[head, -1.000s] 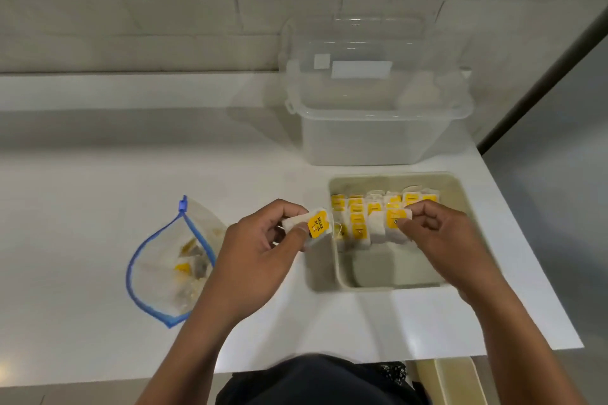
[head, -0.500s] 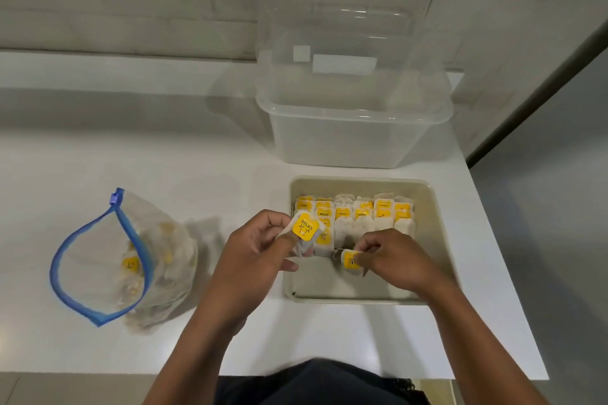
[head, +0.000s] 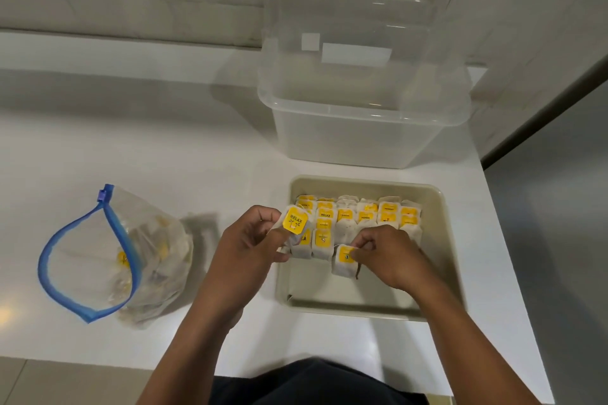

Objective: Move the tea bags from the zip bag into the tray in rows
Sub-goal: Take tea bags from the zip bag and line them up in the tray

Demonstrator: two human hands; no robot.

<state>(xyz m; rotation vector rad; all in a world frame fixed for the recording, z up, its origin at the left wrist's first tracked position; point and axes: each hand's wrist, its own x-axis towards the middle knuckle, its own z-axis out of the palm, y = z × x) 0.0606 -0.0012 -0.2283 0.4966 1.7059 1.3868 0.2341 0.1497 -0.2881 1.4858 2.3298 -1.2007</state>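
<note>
Placement turns on the gap just in front of the right hand [head: 391, 256]: its fingers [head: 357, 253] pinch a tea bag [head: 343, 261] by the yellow tag end, with the bag's long axis running roughly from twelve to six o'clock, the same way the bags already laid in the tray [head: 447, 240] run. That bag sits at the near edge of the filled rows [head: 358, 215], touching or nearly touching the bag at its nine o'clock side; whether it rests on the tray floor or hangs just above it cannot be told. The rows lie at twelve o'clock from the fingers, and bare tray floor lies at six o'clock.

The left hand [head: 250, 246] is over the tray's nine o'clock rim, fingers curled round a second tea bag with the "RELAX" tag [head: 295, 220] facing up. By my reading this one goes down next, and the left hand is nearer the open spot at the left end of the near row.

The zip bag [head: 108, 260] lies open on the table [head: 197, 158] well apart at nine o'clock, more bags inside, so the task looks far from finished. A clear bin [head: 362, 128] stands at twelve o'clock beyond the tray.
</note>
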